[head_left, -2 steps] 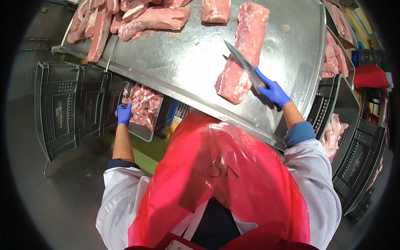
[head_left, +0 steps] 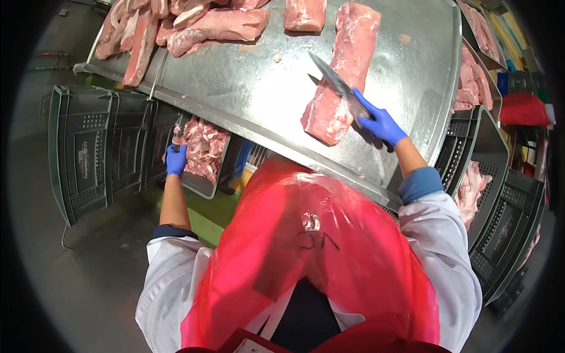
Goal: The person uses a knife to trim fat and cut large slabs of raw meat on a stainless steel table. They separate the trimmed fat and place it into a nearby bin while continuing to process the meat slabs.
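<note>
My right hand [head_left: 384, 125], in a blue glove, is wrapped round the handle of a long knife [head_left: 333, 77]. Its blade points up and left, slanting across a long pink boneless loin of meat [head_left: 355, 50] on the metal table [head_left: 235, 88]. Whether the edge touches the meat I cannot tell. Far to the left, below table level, my left hand [head_left: 175, 160], gloved in blue too, is closed on what looks like a small scrap of meat [head_left: 178, 139]. It is beside a crate's heap of meat trimmings [head_left: 204, 149]; the fingertips are partly hidden.
Several loins are piled [head_left: 218, 26] at the table's far left, and a shorter meat piece [head_left: 305, 15] lies at the far edge. Black crates [head_left: 82, 153] stand on the left. On the right are more crates [head_left: 500, 235], some with meat [head_left: 471, 191]. The table's raised rim [head_left: 247, 134] faces me.
The knife and my right hand have shifted slightly up and left over the loin. My left hand has hardly moved.
</note>
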